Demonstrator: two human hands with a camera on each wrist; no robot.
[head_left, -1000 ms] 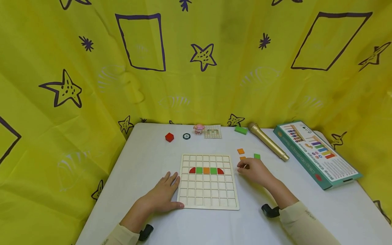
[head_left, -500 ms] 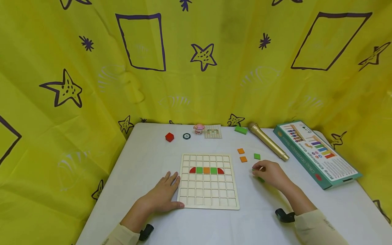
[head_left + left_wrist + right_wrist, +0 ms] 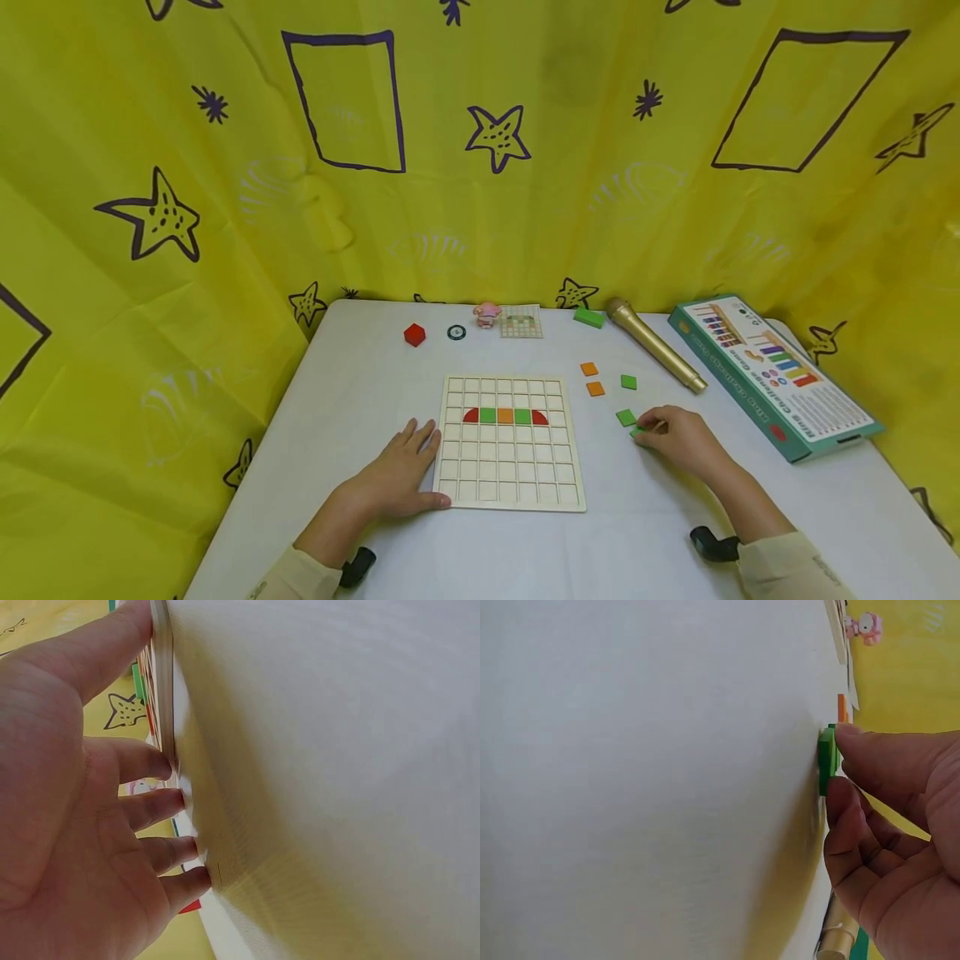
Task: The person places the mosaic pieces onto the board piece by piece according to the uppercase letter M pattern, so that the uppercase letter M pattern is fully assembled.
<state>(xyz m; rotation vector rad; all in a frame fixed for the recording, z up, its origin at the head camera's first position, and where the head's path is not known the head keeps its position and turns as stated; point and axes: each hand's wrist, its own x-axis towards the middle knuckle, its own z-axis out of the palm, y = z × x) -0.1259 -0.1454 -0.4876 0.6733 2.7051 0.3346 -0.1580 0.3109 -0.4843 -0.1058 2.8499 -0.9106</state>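
Observation:
A cream grid board [image 3: 497,472] lies mid-table, with one row of red, green and orange pieces set in its cells. My left hand [image 3: 399,475] rests at the board's left side, fingers spread and thumb on the near corner; the left wrist view shows the fingertips by the board's edge. To the right of the board, my right hand [image 3: 682,440] pinches a green square tile [image 3: 825,761] between thumb and index finger, low at the tabletop. Just beside it lies another green tile [image 3: 626,417]. Farther back are a third green tile [image 3: 628,382] and two orange tiles [image 3: 596,388].
Along the back stand a red block [image 3: 415,335], a round disc [image 3: 457,332], a pink figurine [image 3: 487,314], a pattern card [image 3: 521,322] and a green block [image 3: 588,317]. A gold microphone [image 3: 656,346] and a game box [image 3: 776,375] lie at the right.
My right hand has moved right and nearer, away from the orange tiles to the green ones. One green tile beside its fingers has come into sight. My left hand stays put.

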